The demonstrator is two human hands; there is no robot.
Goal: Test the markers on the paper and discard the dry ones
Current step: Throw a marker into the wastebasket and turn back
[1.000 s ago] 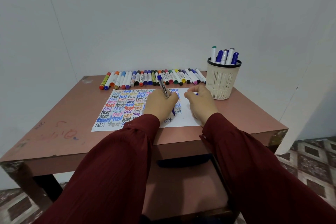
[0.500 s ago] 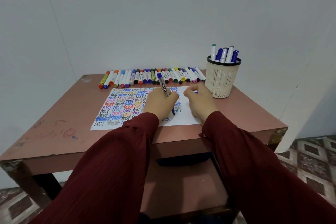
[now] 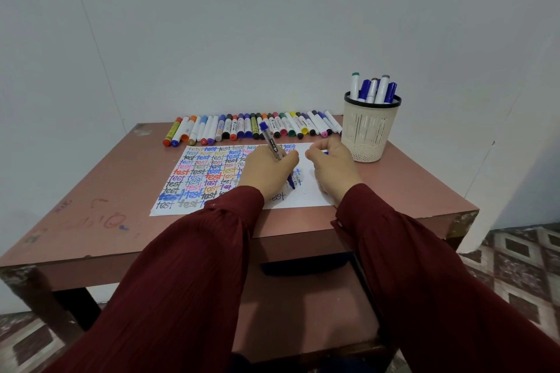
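Observation:
A white paper (image 3: 306, 198) covered with many coloured "test" words lies on the brown table (image 3: 91, 209). My left hand (image 3: 266, 172) grips a blue marker (image 3: 271, 142), its tip down on the paper near the right column of words. My right hand (image 3: 331, 168) rests on the paper beside it, fingers curled and pinching a small blue piece, apparently the marker's cap (image 3: 325, 153), mostly hidden. A row of several capped markers (image 3: 251, 129) lies along the table's back edge.
A beige mesh cup (image 3: 368, 130) with several markers stands at the back right of the table. A lower shelf (image 3: 303, 306) sits under the tabletop. The wall is close behind, and patterned floor tiles (image 3: 515, 266) show to the right.
Both hands stay almost where they were. The marker tip has barely shifted on the paper.

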